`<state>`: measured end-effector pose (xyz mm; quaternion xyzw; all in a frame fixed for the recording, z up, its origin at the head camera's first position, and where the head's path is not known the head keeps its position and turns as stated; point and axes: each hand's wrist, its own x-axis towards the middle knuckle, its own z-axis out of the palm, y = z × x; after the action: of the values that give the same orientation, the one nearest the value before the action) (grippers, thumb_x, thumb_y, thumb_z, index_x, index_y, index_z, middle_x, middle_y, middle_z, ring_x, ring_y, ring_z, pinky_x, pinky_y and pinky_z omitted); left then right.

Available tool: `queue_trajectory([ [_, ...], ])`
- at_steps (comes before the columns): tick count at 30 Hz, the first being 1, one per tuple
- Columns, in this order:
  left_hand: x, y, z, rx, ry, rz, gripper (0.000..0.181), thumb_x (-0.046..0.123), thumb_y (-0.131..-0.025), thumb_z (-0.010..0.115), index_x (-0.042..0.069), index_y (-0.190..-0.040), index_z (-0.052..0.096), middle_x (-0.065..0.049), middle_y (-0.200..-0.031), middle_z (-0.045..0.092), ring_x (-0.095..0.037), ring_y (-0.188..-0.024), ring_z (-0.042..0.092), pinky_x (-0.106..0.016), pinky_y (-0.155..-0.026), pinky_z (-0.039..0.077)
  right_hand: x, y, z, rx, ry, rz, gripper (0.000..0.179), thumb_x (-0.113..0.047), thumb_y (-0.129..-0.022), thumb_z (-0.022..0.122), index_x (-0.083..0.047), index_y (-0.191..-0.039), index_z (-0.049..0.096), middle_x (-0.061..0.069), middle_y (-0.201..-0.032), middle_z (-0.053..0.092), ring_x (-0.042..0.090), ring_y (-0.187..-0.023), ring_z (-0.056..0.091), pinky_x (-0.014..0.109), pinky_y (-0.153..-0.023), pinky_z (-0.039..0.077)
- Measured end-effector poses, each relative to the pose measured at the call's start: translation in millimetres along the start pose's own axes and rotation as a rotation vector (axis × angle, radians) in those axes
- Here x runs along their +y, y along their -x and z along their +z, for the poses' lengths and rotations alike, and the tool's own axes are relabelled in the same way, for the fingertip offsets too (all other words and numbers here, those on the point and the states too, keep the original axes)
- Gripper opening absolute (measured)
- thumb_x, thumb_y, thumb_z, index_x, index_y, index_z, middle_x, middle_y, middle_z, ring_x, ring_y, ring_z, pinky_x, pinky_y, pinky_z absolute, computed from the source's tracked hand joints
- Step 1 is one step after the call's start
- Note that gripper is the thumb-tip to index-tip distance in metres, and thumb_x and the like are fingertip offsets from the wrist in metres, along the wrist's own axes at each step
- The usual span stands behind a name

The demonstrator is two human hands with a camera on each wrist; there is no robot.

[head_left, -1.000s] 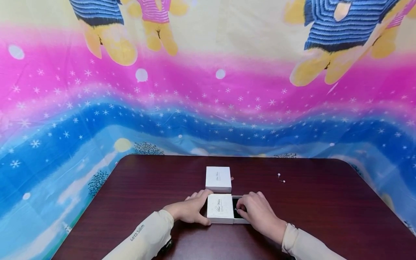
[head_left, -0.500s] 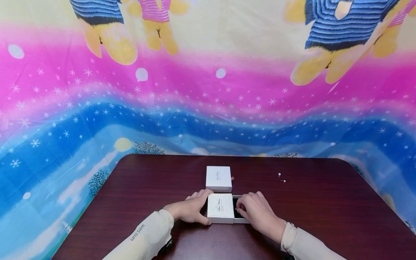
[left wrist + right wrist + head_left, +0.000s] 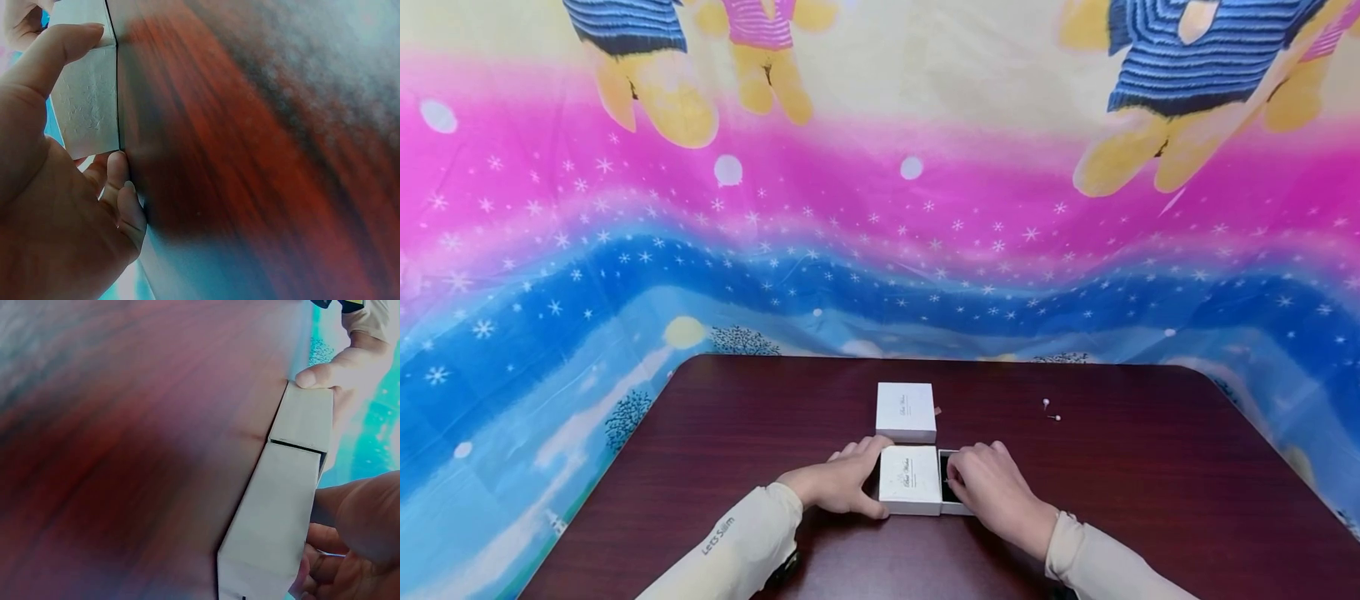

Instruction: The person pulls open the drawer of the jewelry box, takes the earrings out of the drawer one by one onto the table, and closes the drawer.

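Left hand [image 3: 842, 483]: thumb and fingers spread apart and braced on the white box [image 3: 910, 479], with the box held between them; thumb at the near left corner, fingers by the far left corner.
Right hand [image 3: 1000, 492]: fingers curled down over the drawer [image 3: 957, 508]; whether they are closed on anything inside cannot be told, as the knuckles cover the tips.
White box, relative to the grip: flat on the table [image 3: 760, 433], directly right of the left palm and left of the right hand; dark lettering on its top faces up.
Drawer: projecting from the box's right side, partly out; dark interior, pale rim; the right hand lies across its right part. The right wrist view shows a narrow dark seam where drawer and box meet.
Second white box [image 3: 906, 410]: shut, just beyond the first, similarly lettered, a small pinkish tab [image 3: 937, 410] at its right side; neither hand holds it.
Pearl-tipped pieces [image 3: 1052, 411]: two, small, lying near each other on the table, well right of the second box.
Sleeves [image 3: 730, 533]: cream, printed lettering on the left one.
Backdrop [image 3: 820, 167]: patterned cloth behind the table, pink and blue with snowflakes and cartoon figures.
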<state>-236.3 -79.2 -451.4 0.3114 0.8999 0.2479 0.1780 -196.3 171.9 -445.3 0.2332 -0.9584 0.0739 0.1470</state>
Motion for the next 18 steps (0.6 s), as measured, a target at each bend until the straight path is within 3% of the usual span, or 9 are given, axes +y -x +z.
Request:
queue_trajectory([
  [4, 0.2, -0.2, -0.2, -0.003, 0.003, 0.0, 0.08, 0.035, -0.078, 0.084, 0.019, -0.14, 0.035, 0.003, -0.13, 0.047, -0.018, -0.114, 0.043, -0.038, -0.099, 0.034, -1.5, -0.7, -1.1, 0.006, 0.011, 0.013, 0.038, -0.014, -0.079, 0.082, -0.024, -0.058, 0.052, -0.015, -0.055, 0.045, 0.004, -0.056, 0.039, 0.025, -0.062, 0.024],
  [11, 1.4, 0.0, -1.6, -0.002, 0.005, 0.001, 0.079, 0.035, -0.078, 0.084, 0.019, -0.139, 0.036, 0.003, -0.128, 0.047, -0.017, -0.113, 0.042, -0.037, -0.098, 0.033, -3.4, -5.4, -4.4, -0.058, -0.05, 0.08, 0.034, -0.011, -0.079, 0.081, -0.023, -0.058, 0.058, -0.015, -0.053, 0.05, 0.004, -0.053, 0.044, 0.029, -0.062, 0.027],
  [18, 1.6, 1.3, -0.7, 0.001, 0.004, 0.0, 0.079, 0.035, -0.078, 0.084, 0.019, -0.139, 0.036, 0.003, -0.128, 0.047, -0.017, -0.113, 0.043, -0.037, -0.097, 0.034, -5.0, -6.0, -5.5, -0.08, -0.053, 0.092, 0.037, -0.008, -0.079, 0.078, -0.023, -0.056, 0.053, -0.013, -0.052, 0.046, 0.005, -0.052, 0.041, 0.029, -0.062, 0.027],
])
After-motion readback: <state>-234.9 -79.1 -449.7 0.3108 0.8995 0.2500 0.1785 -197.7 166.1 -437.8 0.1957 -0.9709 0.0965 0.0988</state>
